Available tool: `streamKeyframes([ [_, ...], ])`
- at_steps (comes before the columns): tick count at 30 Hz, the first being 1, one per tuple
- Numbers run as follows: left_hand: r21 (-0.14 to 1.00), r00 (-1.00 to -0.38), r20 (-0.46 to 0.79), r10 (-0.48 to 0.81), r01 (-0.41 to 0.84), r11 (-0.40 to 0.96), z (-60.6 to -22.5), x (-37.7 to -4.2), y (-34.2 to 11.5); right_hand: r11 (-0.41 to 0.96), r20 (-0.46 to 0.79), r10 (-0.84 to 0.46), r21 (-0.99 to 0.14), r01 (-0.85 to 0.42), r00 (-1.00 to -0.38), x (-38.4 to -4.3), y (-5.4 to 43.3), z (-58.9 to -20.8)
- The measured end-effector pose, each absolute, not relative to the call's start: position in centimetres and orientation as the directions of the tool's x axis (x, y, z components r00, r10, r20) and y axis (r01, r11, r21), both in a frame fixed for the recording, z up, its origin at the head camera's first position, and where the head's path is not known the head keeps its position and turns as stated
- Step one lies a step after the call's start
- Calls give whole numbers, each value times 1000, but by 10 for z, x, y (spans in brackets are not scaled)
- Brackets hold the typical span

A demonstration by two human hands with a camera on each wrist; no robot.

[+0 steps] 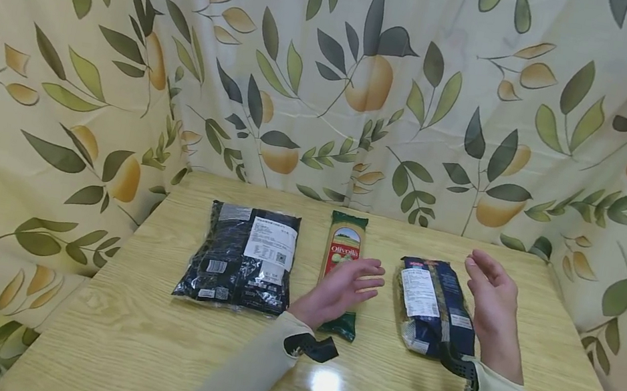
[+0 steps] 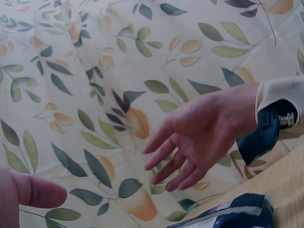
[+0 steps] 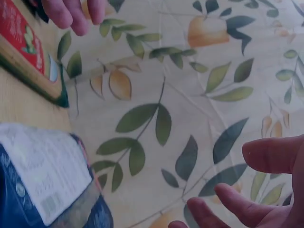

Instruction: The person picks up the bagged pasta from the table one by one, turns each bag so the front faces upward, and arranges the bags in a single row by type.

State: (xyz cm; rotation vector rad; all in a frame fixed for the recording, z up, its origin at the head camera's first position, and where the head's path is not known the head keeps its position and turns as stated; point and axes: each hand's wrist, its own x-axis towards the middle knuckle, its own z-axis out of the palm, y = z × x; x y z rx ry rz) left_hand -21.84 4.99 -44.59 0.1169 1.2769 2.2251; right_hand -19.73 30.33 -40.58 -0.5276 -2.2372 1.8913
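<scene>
My left hand [image 1: 339, 287] is over a long, narrow green and yellow packet [image 1: 347, 231] with a red Olivoilà label, hiding its middle. Its fingers are spread loosely and hold nothing. To the right, a dark blue bag [image 1: 436, 302] with a white label lies flat. My right hand [image 1: 492, 310] is raised along that bag's right side, palm turned inward and fingers relaxed, with nothing in it. The right wrist view has the blue bag [image 3: 47, 175] at lower left, apart from the right hand's fingers [image 3: 237, 204]. Between the two palms there is a wide gap.
A large black bag [image 1: 243, 259] with white labels lies on the left of the light wooden table [image 1: 145, 346]. A leaf-and-fruit patterned curtain [image 1: 317, 88] hangs behind the table's far edge and along both sides. Dark straps [image 1: 312, 346] circle the wrists.
</scene>
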Motion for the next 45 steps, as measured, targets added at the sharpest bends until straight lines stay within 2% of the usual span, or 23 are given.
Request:
streamKeyframes([
  [9, 751, -822, -264, 504, -503, -427, -457, -218, 73, 128, -183, 385, -960, 249, -904, -202, 325, -422],
  [18, 768, -823, -290, 489, -505, -395, -467, -214, 81, 168, -226, 305, -943, 286, -925, -209, 335, -436],
  [25, 760, -807, -305, 505, -527, -382, -472, -210, 86, 164, -310, 266, -919, 359, -913, -208, 343, -446],
  [34, 771, -793, -325, 515, -538, -341, -473, -205, 90, 227, -389, 215, -872, 434, -896, -213, 346, -460],
  [45, 785, -792, -331, 514, -533, -316, -474, -204, 99, 276, -411, 194, -848, 452, -891, -215, 354, -463],
])
